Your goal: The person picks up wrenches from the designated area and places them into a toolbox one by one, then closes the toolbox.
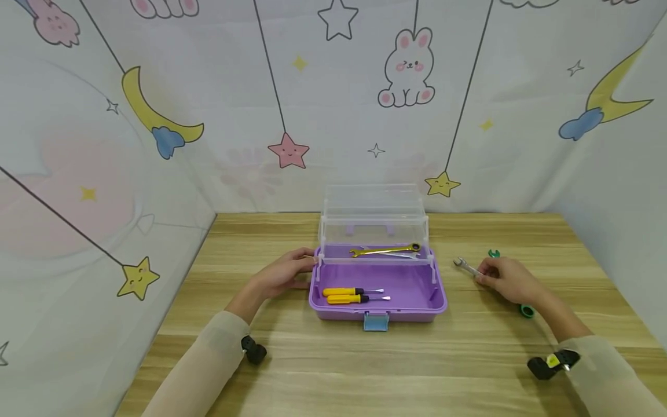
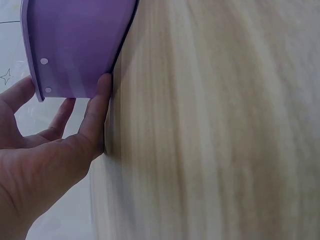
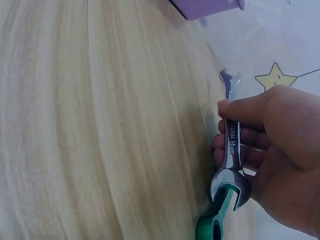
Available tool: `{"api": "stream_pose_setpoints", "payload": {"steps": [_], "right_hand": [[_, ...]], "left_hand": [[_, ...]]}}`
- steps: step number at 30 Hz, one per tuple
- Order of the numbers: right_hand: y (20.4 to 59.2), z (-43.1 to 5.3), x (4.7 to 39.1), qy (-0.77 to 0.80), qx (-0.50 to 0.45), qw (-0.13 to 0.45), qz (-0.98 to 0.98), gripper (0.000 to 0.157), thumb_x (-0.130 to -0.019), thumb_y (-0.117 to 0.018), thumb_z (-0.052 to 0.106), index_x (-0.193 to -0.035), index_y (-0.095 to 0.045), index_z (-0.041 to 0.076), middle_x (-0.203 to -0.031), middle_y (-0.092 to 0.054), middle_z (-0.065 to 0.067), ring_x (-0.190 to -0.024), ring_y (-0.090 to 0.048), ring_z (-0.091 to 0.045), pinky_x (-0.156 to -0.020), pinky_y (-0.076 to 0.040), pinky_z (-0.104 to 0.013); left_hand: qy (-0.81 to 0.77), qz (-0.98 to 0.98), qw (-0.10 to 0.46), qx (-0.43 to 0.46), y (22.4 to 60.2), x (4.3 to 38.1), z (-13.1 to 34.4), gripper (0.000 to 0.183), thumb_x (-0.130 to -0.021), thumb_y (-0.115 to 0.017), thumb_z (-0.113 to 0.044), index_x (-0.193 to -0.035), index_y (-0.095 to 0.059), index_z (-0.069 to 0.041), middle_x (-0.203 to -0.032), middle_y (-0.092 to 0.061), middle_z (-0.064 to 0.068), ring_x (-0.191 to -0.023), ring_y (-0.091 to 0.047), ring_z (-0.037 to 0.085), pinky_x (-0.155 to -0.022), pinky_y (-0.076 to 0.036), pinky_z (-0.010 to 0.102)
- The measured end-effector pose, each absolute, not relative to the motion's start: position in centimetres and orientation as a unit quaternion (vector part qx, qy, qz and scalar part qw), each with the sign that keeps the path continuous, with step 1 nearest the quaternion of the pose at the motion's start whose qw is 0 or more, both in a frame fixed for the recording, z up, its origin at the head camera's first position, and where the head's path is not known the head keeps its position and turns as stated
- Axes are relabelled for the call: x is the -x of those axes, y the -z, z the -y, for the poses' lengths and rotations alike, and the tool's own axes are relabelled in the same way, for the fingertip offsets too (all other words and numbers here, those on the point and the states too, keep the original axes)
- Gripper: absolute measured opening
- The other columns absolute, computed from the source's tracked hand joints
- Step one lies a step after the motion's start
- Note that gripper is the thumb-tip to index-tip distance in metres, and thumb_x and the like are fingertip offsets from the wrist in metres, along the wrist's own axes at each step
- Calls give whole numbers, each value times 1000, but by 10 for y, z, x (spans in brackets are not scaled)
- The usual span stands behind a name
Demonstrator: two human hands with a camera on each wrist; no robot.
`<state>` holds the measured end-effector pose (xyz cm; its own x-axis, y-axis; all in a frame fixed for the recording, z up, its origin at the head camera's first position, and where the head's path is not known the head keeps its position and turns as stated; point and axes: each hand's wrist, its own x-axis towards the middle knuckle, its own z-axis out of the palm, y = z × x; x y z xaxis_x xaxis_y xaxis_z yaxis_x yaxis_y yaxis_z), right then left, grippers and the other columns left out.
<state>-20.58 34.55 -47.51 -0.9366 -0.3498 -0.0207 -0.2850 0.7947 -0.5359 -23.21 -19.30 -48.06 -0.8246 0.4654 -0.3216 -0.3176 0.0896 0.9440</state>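
A purple toolbox (image 1: pixel 378 315) stands on the table with its clear lid raised. My left hand (image 1: pixel 281 274) touches its left end; in the left wrist view the fingers (image 2: pixel 99 107) are spread, fairly straight, against the end wall. My right hand (image 1: pixel 513 280) pinches a silver double open-end wrench (image 3: pixel 232 145) between thumb and fingers, right of the box. Below that hand lies a green ratchet wrench (image 3: pixel 212 222), its middle hidden in the head view; the silver wrench's near jaw overlaps it in the right wrist view.
Two yellow-handled screwdrivers (image 1: pixel 344 295) lie inside the box. A gold ratchet wrench (image 1: pixel 385 250) and another silver wrench (image 1: pixel 398 255) rest in the tray at the back. A patterned cloth (image 1: pixel 354 116) rises behind the wooden table (image 1: pixel 333 370).
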Motion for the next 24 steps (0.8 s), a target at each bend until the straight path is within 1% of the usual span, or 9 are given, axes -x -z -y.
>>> {"api": "stream_pose_setpoints", "payload": {"steps": [3,11,20,24], "right_hand": [[473,-344,207,276,163,59,-945,11,-104,-70,16,-99,-69,6,-84,-61,2,-73,-50,-14,-62,-43,-28],[462,-337,212,298,177,47,-937,7,-103,-67,9,-99,-69,3,-83,-62,-1,-74,-53,-15,-63,-46,-27],[436,-324,219,287,178,35,-941,9,-104,-70,15,-99,-70,7,-86,-63,0,-79,-55,-17,-64,-46,-28],[418,-318,220,288,175,26,-941,13,-102,-73,18,-101,-73,5,-87,-66,-2,-78,-57,-18,-61,-49,-28]], "left_hand": [[-673,-678,291,-54,480,232,192,45,-112,-54,-24,-149,-45,-1,-151,-52,21,-143,-48,36,-110,-51,55],[-672,-678,292,-54,480,232,192,46,-112,-54,-24,-150,-45,-1,-152,-51,22,-145,-47,37,-110,-51,55],[-671,-678,295,-51,477,231,191,45,-111,-54,-24,-150,-45,-1,-153,-51,22,-145,-47,37,-110,-51,54],[-672,-678,293,-50,476,231,191,44,-112,-54,-23,-149,-46,-1,-152,-51,22,-144,-48,37,-110,-51,54]]}}
